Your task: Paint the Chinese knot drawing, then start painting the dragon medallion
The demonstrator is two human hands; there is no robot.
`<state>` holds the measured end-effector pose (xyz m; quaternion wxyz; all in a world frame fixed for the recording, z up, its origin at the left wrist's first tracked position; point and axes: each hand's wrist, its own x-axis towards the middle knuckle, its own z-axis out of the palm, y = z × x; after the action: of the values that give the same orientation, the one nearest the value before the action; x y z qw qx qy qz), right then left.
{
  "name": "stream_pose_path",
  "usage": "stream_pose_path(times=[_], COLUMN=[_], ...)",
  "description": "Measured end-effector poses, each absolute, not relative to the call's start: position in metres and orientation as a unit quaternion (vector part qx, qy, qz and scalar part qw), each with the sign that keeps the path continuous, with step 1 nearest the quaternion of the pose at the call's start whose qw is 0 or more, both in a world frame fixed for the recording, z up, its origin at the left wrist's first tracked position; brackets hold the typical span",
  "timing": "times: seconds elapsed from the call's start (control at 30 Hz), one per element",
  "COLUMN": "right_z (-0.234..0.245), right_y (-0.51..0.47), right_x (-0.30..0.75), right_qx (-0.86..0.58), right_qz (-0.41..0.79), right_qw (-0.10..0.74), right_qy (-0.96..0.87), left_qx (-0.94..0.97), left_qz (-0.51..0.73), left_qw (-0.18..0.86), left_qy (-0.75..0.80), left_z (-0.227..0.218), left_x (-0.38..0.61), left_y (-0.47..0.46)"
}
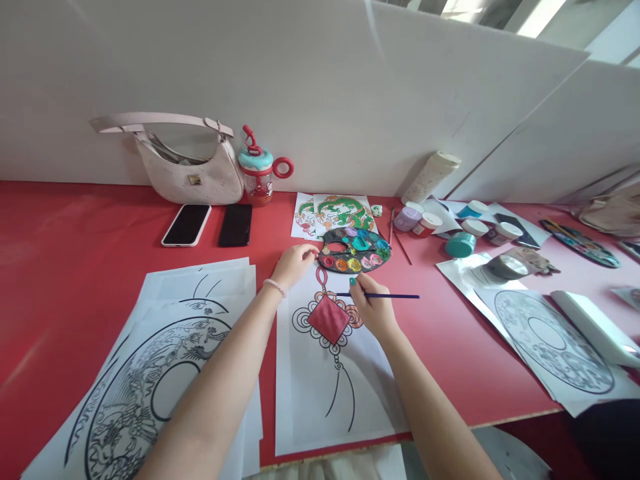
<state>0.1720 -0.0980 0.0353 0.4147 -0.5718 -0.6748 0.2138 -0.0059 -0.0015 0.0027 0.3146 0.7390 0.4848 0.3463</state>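
Note:
My right hand (373, 307), with green-painted nails, pinches a thin dark-blue paintbrush (400, 296). Its tip points left, at the upper part of a line drawing of a knotted ornament on a white sheet (305, 400). The drawing's central diamond (329, 320) is painted red, and loops on its right side look reddish. My left hand (294, 268), a pink bead bracelet at its wrist, has its fingers curled at the left edge of a dark paint palette (336, 262). Several wells of the palette hold bright paints. The left fingertips partly hide their contact with it.
Line-drawing sheets (200, 293) lie at left. Behind are two phones (187, 225), a white handbag (195, 177), a cup (257, 177) and green dragon pictures (345, 210). At right stand paint jars (460, 245), beside more sheets (555, 340) and a white box (593, 327).

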Motion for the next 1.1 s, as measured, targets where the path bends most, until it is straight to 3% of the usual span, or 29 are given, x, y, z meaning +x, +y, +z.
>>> stream_pose_path(times=[1.1], right_z=[0.0342], right_y=[-0.1003], right_x=[0.1651], right_qx=[-0.558], right_qz=[0.207], right_qw=[0.396], right_qy=[-0.699], left_qx=[0.741], left_qz=[0.343], left_qw=[0.306], left_qy=[0.489], left_z=[0.0044], left_x=[-0.0050], left_y=[-0.0026])
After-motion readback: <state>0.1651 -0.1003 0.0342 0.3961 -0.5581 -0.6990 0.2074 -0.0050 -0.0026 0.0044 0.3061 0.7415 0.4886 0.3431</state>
